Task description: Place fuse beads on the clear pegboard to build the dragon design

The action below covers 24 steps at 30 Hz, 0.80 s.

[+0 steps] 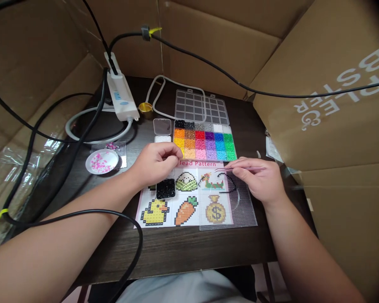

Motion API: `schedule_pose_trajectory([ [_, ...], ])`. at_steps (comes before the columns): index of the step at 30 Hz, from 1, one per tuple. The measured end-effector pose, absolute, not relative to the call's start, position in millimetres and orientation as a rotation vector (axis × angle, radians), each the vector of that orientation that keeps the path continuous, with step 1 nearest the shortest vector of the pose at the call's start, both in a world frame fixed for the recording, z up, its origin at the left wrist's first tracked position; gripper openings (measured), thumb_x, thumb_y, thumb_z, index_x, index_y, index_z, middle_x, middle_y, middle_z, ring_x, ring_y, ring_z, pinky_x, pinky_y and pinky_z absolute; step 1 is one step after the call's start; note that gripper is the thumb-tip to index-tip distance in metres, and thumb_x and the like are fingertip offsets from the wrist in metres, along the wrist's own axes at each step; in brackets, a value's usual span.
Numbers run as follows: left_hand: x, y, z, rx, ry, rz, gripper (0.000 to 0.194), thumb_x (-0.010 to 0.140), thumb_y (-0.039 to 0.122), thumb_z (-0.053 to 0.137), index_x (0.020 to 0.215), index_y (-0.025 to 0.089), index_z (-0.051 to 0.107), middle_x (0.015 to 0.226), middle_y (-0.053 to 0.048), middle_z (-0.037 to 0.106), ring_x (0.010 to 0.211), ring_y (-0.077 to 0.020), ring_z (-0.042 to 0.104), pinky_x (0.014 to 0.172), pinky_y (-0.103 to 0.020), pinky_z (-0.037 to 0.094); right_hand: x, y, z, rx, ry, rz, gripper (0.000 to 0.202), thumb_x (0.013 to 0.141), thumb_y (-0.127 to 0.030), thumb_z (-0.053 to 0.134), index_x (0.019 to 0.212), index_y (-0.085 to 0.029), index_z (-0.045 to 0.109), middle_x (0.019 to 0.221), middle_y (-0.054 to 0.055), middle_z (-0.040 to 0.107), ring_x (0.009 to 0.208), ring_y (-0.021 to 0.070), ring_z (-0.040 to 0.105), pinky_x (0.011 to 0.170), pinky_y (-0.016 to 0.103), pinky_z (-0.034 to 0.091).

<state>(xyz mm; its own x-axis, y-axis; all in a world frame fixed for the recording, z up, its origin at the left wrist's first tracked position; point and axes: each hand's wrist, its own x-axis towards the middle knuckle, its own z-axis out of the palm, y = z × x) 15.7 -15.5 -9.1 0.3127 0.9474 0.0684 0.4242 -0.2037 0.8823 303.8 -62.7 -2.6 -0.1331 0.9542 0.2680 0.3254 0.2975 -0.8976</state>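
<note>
My left hand is closed in a pinch above the top edge of the bead pattern sheet, near the bead box; whatever is between its fingertips is hidden. My right hand grips pink tweezers, their tips pointing left over the clear pegboard. That pegboard covers the right part of the sheet and bears short lines of black beads. A small clear box of black beads sits on the sheet below my left hand.
Behind the sheet stands an open compartment box of coloured beads, lid folded back. At left are a white dish with pink beads, a gold cup and a power strip. Black cables cross the view; cardboard walls surround the table.
</note>
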Motion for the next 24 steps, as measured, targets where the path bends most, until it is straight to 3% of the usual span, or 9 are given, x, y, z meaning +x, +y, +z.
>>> schedule_pose_trajectory([
  [17, 14.9, -14.6, -11.6, 1.816, 1.224, 0.843, 0.017, 0.076, 0.023, 0.054, 0.076, 0.016, 0.069, 0.070, -0.002, 0.070, 0.065, -0.0162, 0.062, 0.061, -0.028, 0.047, 282.0, -64.8, -3.9, -1.209, -1.703, 0.939, 0.008, 0.082, -0.021, 0.076, 0.082, -0.024, 0.083, 0.086, 0.004, 0.081, 0.075, 0.0172, 0.077, 0.065, 0.024, 0.063],
  [24, 16.6, -15.0, -9.6, 1.800, 1.243, 0.835, 0.018, 0.074, 0.023, 0.053, 0.075, 0.016, 0.069, 0.070, -0.003, 0.070, 0.063, -0.0161, 0.062, 0.058, -0.028, 0.046, 284.0, -64.6, -7.1, -1.212, -1.713, 0.954, 0.008, 0.082, -0.021, 0.076, 0.082, -0.025, 0.083, 0.087, 0.003, 0.081, 0.077, 0.0163, 0.077, 0.068, 0.024, 0.062],
])
